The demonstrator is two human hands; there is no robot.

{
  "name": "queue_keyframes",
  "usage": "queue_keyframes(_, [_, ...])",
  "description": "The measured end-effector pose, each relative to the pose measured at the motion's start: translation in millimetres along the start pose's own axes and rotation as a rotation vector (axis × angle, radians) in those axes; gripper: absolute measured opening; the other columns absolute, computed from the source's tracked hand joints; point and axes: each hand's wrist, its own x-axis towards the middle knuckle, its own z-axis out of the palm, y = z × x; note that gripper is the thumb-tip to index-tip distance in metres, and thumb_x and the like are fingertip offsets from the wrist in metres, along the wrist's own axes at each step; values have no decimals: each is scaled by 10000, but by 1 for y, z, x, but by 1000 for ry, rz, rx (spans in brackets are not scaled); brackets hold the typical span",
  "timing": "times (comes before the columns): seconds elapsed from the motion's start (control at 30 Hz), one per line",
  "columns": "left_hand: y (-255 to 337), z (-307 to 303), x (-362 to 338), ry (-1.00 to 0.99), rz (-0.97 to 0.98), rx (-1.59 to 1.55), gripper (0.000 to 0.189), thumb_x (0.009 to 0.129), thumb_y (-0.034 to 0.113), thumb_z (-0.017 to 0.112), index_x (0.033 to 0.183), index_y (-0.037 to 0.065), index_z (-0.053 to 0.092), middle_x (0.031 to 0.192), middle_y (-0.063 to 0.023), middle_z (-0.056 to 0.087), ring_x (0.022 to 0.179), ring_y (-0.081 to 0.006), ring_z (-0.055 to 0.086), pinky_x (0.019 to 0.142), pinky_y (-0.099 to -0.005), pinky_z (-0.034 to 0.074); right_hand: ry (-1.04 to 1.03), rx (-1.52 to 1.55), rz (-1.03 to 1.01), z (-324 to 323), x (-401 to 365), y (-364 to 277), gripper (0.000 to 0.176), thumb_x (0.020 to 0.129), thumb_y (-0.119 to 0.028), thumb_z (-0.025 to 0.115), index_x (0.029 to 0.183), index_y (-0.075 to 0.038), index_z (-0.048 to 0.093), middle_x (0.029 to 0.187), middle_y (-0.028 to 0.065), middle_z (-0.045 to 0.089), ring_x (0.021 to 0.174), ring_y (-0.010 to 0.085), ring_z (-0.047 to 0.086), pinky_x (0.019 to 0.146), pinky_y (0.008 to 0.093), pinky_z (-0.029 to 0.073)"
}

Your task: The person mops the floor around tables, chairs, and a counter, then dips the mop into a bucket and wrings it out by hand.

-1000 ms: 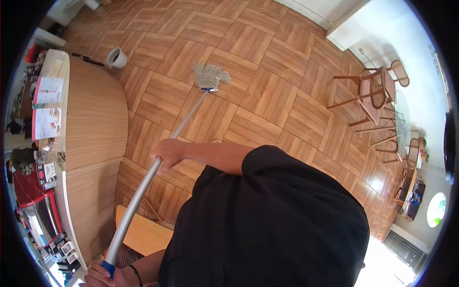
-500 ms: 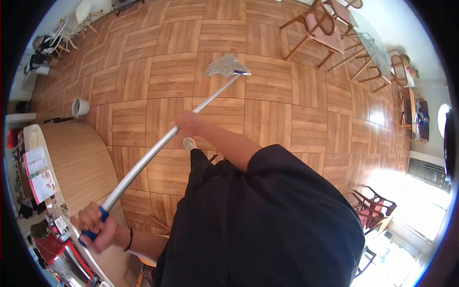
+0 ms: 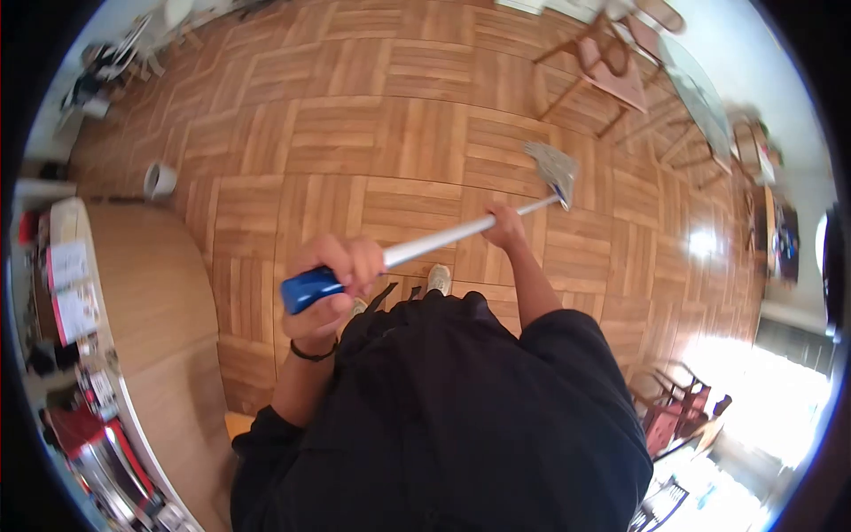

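My left hand (image 3: 330, 288), with a dark band on its wrist, is wrapped round the blue grip (image 3: 310, 290) of a mop. The mop's pale metal pole (image 3: 439, 239) slants up to the right. Farther along the pole, my right hand (image 3: 504, 227) is closed round it. The grey string mop head (image 3: 555, 168) lies on the wooden floor (image 3: 417, 133), right of centre, with its strands trailing up and left from the blue clamp. My shoe (image 3: 439, 278) shows below the pole.
A wood-fronted counter (image 3: 151, 275) with papers on top runs down the left side, with a white bucket (image 3: 160, 181) near its far end. Chairs (image 3: 612, 80) and a glass table (image 3: 696, 93) stand at upper right. More chairs (image 3: 674, 408) are at lower right.
The mop head has swept right across the floor and nearer to me. Both hands have moved right with the pole, the left one also upward. My feet have shifted too.
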Motion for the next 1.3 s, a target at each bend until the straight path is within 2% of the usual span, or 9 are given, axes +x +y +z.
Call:
queue_keyframes(0.17, [72, -48, -65, 114, 32, 36, 146, 730, 116, 635, 737, 52, 504, 602, -77, 513, 564, -203, 493, 648, -382, 407, 49, 78, -157, 64, -19, -81, 327, 664, -165, 757, 665, -74, 443, 607, 141, 517, 632, 375, 569, 596, 462, 438])
queue_keyframes(0.4, [214, -126, -154, 156, 237, 219, 122, 708, 90, 613, 704, 40, 502, 576, -81, 523, 502, -204, 477, 609, -397, 442, 37, 194, -495, 163, 6, -273, 375, 671, -186, 786, 623, -87, 428, 541, 106, 457, 514, 325, 504, 495, 416, 394])
queue_keyframes(0.53, [299, -135, -225, 381, 443, 482, 241, 768, 165, 659, 672, 92, 451, 501, -31, 516, 412, -164, 498, 493, -323, 464, -44, 460, -767, 231, -7, -396, 410, 683, -213, 788, 574, -96, 411, 507, 100, 425, 448, 303, 456, 428, 395, 339])
queue_keyframes(0.67, [359, -99, -309, 584, 614, 815, 394, 852, 276, 720, 658, 132, 409, 471, 15, 521, 376, -104, 516, 434, -237, 450, -309, 584, -974, 274, -55, -508, 409, 705, -223, 781, 570, -107, 413, 491, 104, 409, 431, 308, 442, 415, 399, 324])
queue_keyframes(1.0, [372, 53, -422, 985, 903, 1394, 426, 859, 324, 741, 643, 187, 401, 448, 77, 516, 373, -13, 495, 442, -138, 385, -1032, 670, -1437, 326, -220, -670, 481, 701, -342, 782, 572, -88, 394, 529, 123, 479, 531, 364, 512, 501, 467, 355])
queue_keyframes(1.1, [361, 88, -414, 1051, 915, 1515, 452, 831, 291, 755, 609, 198, 372, 425, 91, 494, 362, -13, 482, 426, -141, 374, -1231, 682, -1559, 332, -271, -689, 470, 695, -347, 786, 571, -88, 414, 538, 127, 492, 542, 375, 524, 495, 464, 359])
queue_keyframes(1.13, [360, 90, -409, 913, 939, 1471, 399, 825, 257, 730, 642, 184, 383, 449, 79, 479, 369, -26, 455, 438, -163, 364, -1293, 717, -1587, 331, -285, -692, 469, 693, -347, 786, 571, -87, 416, 538, 126, 492, 542, 374, 524, 494, 464, 359])
queue_keyframes(1.2, [360, 95, -384, 914, 765, 1568, 212, 954, 234, 536, 769, 135, 507, 570, 15, 498, 491, -112, 496, 566, -282, 462, -1408, 786, -1633, 328, -309, -697, 468, 689, -349, 787, 572, -84, 420, 538, 124, 492, 542, 373, 524, 492, 464, 361])
queue_keyframes(1.3, [351, 115, -357, 1204, 630, 1617, 236, 935, 207, 576, 718, 155, 500, 609, 27, 564, 521, -97, 536, 548, -267, 464, -1543, 753, -1674, 325, -337, -693, 435, 687, -324, 774, 586, -79, 430, 553, 118, 503, 548, 356, 543, 493, 460, 367])
